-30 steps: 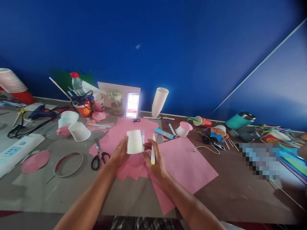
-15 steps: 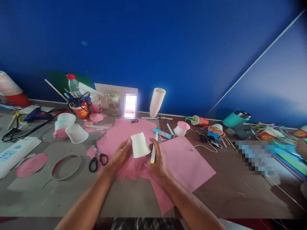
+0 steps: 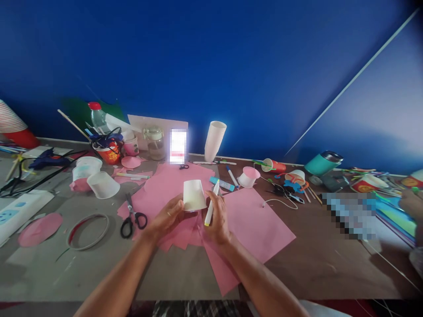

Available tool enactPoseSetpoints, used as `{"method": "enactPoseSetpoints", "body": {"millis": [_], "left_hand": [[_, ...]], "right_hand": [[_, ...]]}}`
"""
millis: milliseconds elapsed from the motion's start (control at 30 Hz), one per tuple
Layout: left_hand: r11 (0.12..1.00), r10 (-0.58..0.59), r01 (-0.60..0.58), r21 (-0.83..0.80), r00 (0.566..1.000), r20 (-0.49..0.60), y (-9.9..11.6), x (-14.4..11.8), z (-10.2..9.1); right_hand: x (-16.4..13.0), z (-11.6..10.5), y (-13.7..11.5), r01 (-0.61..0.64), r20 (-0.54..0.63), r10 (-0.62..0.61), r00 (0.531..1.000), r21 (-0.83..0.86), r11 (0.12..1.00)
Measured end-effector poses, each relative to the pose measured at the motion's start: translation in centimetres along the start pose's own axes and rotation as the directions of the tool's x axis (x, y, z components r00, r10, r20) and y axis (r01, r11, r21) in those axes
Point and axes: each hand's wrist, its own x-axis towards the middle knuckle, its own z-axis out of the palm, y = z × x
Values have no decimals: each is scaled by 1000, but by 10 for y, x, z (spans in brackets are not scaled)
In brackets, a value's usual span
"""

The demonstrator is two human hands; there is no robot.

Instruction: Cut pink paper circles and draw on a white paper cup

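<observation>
Above the pink paper, my left hand (image 3: 171, 214) is closed on a white paper cup (image 3: 194, 195), gripping its left side. The cup is tipped, its wall facing me. My right hand (image 3: 218, 220) holds a white marker with a yellow end (image 3: 209, 210), slanting upward beside the cup. The right fingertips come close to the cup's right edge; whether they touch it I cannot tell. Pink paper sheets (image 3: 261, 220) lie under and around both hands. Black-handled scissors (image 3: 132, 218) rest to the left of my left hand.
A tape ring (image 3: 88, 232) and a power strip (image 3: 23, 215) lie at left. Behind stand a glowing phone (image 3: 178, 146) and a leaning stack of cups (image 3: 215, 141). A glue stick (image 3: 222, 183) lies beyond my right hand. Another person's hand (image 3: 411, 204) shows at the far right.
The cup has tilted in my left hand and moved slightly up. My right hand still holds the marker, with its fingers slightly shifted. The other person's hand at far right has come further into view.
</observation>
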Motion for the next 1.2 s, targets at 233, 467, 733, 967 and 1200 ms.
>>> {"method": "enactPoseSetpoints", "body": {"millis": [233,467,733,967,1200], "left_hand": [[1000,5,-7,18,997,81,7,1,9],[999,44,-44,15,999,28,5,3,8],[998,62,-62,14,997,-39,3,5,3],[991,107,-94,95,984,-139,3,4,3],[993,106,-99,64,988,-110,12,3,7]], "right_hand": [[-1,0,6,11,3,-11,1000,-7,1000],[1,-1,2,17,-7,-16,1000,35,999],[2,0,-1,-35,-17,37,999,79,996],[1,3,0,-111,-60,124,990,183,977],[3,-3,-4,-108,25,105,994,208,972]]}}
